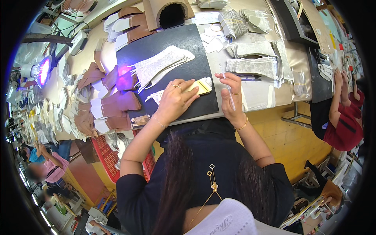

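White face mask (227, 217), one, with a gold necklace (214, 186) lying on my dark shirt beyond it. Left hand (178, 100), mine: palm down, fingers slightly spread over a yellow block (200, 87) with a dark stripe; whether they grip it or only press, I cannot tell. Pale cut piece (154, 97), partly hidden by that hand, on the near part of the black mat (174, 38). Right hand (237, 111), mine: raised at the mat's right edge, fingers loosely curled, holding a thin white stick (232, 103) against the thumb. Grey fringed pieces (164, 64), a small fanned stack, farther up the mat, apart from my hands. Tabletop (90, 46), beige: brown pieces (121, 103) with pale ends, left of the mat; grey stacks (250, 65) at right; a tied bundle (232, 23) beyond those. Lit lamp (42, 72), far left. Progress, by my judgement: the pale piece is in hand and not yet finished; the fanned stack looks like part of the same batch, though whether done or waiting I cannot tell. The bundle, being tied, looks set aside for now.
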